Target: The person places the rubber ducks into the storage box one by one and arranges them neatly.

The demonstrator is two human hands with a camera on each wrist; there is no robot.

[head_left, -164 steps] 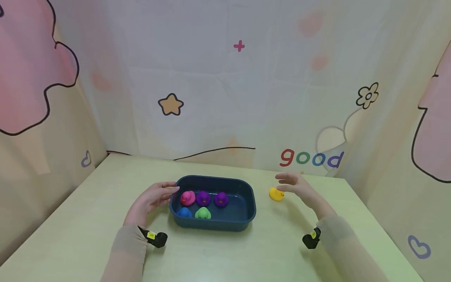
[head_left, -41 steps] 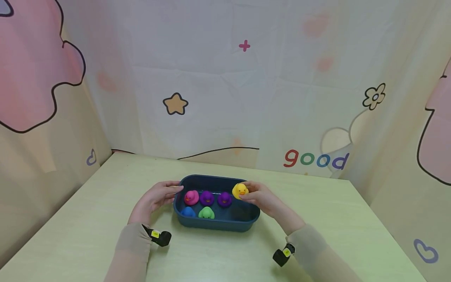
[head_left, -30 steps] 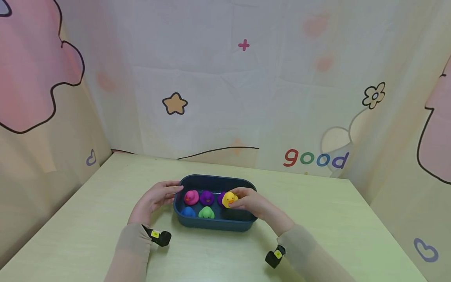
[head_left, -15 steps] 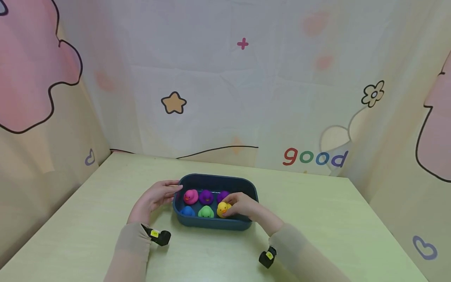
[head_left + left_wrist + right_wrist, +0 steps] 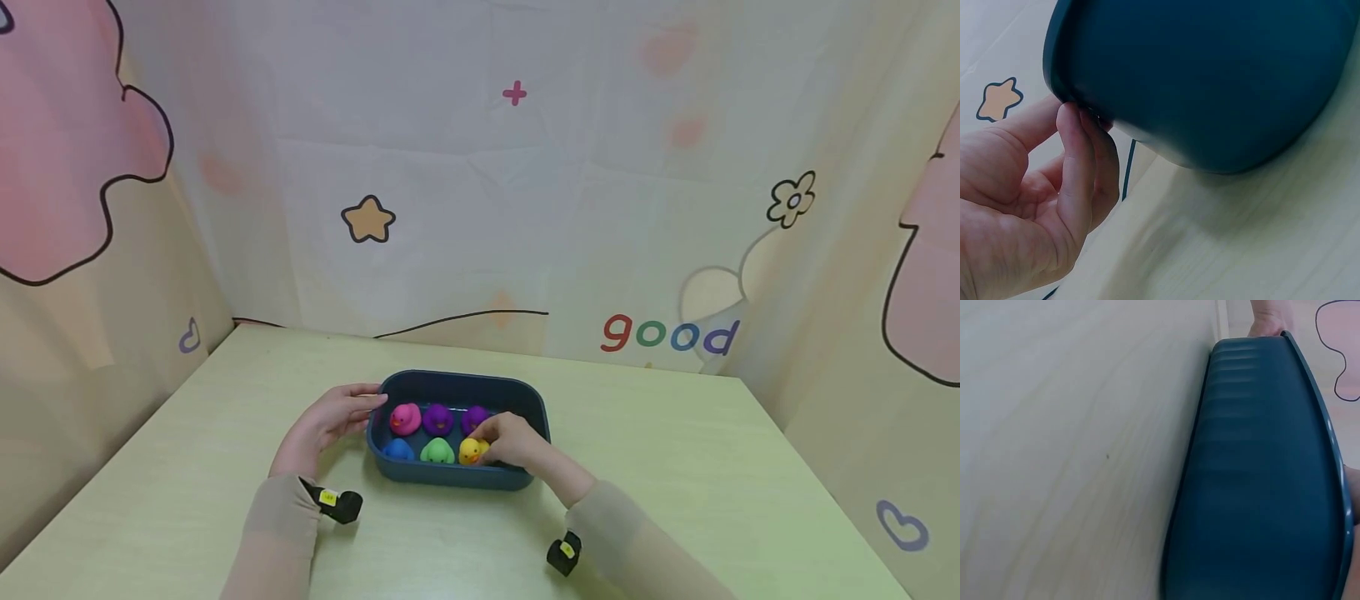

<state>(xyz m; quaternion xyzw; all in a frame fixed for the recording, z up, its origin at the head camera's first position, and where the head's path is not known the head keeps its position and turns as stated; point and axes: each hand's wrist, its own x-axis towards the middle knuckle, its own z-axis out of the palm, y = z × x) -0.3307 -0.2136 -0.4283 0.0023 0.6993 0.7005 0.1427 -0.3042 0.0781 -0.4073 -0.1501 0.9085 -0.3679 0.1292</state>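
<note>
A dark blue tub stands on the table. My left hand holds its left rim; in the left wrist view its fingers curl up under the lip of the tub's wall. My right hand reaches down inside the tub and pinches a yellow rubber duck in the front row. Left of it sit a green duck and a blue duck. Behind are a pink duck and two purple ducks, one partly covered by my right hand. The right wrist view mostly shows the tub's outer wall.
The pale wooden table extends on all sides of the tub. A printed cloth hangs behind and along both sides. Black wrist cameras sit on both sleeves.
My right hand took the yellow duck from the table right of the tub, carried it left over the rim and lowered it beside the green duck. My left hand stayed at the rim.
</note>
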